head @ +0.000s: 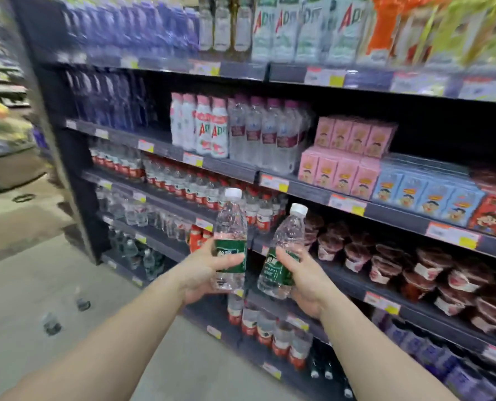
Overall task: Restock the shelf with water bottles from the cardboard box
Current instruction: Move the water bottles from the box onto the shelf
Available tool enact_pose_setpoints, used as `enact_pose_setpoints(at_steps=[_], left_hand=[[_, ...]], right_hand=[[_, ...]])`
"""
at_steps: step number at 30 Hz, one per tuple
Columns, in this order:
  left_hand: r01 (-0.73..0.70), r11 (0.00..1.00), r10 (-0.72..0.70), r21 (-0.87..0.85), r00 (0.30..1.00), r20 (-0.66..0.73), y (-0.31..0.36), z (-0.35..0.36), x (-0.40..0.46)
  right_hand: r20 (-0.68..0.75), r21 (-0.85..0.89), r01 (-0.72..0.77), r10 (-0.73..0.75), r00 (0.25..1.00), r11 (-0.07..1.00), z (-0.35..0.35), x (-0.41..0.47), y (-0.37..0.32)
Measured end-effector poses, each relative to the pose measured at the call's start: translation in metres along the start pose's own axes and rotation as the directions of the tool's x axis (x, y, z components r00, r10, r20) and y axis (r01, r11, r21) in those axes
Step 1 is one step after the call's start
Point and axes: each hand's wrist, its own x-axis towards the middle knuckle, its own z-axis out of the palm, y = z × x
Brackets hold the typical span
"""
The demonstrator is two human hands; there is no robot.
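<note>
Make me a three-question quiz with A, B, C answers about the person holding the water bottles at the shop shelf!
1. Where are the pink cartons?
A. on a shelf above the two held bottles
B. on the floor
C. in the left hand

2. What colour is the label on the left bottle?
A. blue
B. green
C. yellow

3. How are the bottle caps?
A. both off
B. one off
C. both on

Answers:
1 A, the cartons sit on a shelf higher than the left hand and right hand.
2 B, a green band wraps its middle.
3 C, white caps top this bottle and the right bottle.
</note>
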Motion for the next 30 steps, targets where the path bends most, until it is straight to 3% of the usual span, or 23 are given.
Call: enact_pose_setpoints(at_steps=[7, 13, 18, 23, 30], left_hand=[[-0.116, 0.991, 0.116, 0.061, 0.993, 0.004, 0.051, -0.087, 0.019], [-0.142, 0.989, 0.144, 0.029, 0.987, -0.072, 0.07, -0.161, 0.066], [-0.166, 0.986, 0.165, 0.012, 0.973, -0.162, 0.091, -0.236, 0.12], [-0.282, 0.958, 0.254, -0.053, 0.92, -0.298, 0.152, -0.325, 0.185], [-0.349, 0.936, 0.342, 0.042, 0.879, -0.333, 0.19, -0.385, 0.219]], right_hand=[[0.106, 0.006, 0.06, -0.06, 0.993, 0.998, 0.079, 0.074, -0.024], [0.174, -0.04, 0.016, -0.009, 0.985, 0.999, 0.136, 0.143, -0.042], [0.257, -0.095, 0.159, -0.13, 0.958, 0.983, 0.188, 0.224, -0.049], [0.373, -0.173, 0.223, -0.146, 0.916, 0.959, 0.269, 0.337, -0.091], [0.386, -0.23, 0.338, -0.233, 0.892, 0.913, 0.321, 0.396, -0.118]])
